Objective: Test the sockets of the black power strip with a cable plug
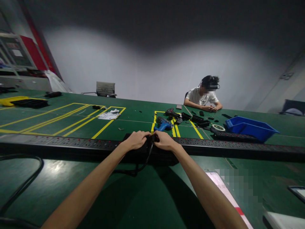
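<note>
Across the table lies a long black power strip with rows of sockets and small red dots. Over its middle, a black box-like part sits under my hands. My left hand rests on this part, its fingers bent and their tips closed at the upper end of a black cable. From the other side my right hand pinches the same cable end between thumb and fingers. The cable hangs down in front and bends left. My fingers hide the cable's tip and whatever it meets.
Beyond the strip lie a blue power drill, another drill, black parts, a tape roll and a blue bin. White gloves lie left. Loose cable curls at near left. A person sits opposite.
</note>
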`<state>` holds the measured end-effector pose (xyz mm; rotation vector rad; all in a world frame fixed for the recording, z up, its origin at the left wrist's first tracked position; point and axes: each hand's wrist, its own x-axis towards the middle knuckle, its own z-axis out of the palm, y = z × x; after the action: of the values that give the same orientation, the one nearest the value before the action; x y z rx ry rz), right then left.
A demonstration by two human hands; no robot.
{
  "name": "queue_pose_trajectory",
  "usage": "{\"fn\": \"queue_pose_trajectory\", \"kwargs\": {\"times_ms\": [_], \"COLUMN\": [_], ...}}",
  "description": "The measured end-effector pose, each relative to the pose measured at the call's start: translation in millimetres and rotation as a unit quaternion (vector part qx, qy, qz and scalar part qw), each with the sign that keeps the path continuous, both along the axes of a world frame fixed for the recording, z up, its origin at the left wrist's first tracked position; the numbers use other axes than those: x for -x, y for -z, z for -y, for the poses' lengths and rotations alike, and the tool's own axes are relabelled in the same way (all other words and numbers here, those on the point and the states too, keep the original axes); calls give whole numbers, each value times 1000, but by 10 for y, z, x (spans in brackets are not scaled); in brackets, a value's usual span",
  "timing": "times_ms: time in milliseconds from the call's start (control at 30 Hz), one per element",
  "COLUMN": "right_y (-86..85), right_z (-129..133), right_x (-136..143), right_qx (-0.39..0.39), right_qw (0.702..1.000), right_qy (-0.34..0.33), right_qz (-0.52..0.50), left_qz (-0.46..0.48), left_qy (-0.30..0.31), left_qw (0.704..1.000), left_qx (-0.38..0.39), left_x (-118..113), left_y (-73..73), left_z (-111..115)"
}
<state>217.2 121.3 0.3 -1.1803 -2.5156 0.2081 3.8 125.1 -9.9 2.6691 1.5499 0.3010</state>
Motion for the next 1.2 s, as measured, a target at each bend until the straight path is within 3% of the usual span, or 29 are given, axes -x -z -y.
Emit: {"fn": "queue_pose_trajectory", "kwargs": {"times_ms": [200,400,633,933,1200], "right_y": [-93,-143,-80,-70,-98], "right_z": [29,17,4,58,118], "right_x": [145,248,224,167,-15], "right_qx": [-56,-79,-101,-66,-39], "right_qw": [990,978,977,984,998], "right_qy": [56,60,63,81,21], "right_qz": [120,182,178,143,47], "left_qz": [-2,-11,-2,5,3], "left_qy": [1,-1,1,-4,2], "left_qw": [1000,1000,1000,1000,1000], "left_qx": [-1,0,15,15,13], "left_x": [2,0,-4,-15,0], "left_y": [12,34,10,2,36], "left_z": [-12,-38,-30,-11,-44]}}
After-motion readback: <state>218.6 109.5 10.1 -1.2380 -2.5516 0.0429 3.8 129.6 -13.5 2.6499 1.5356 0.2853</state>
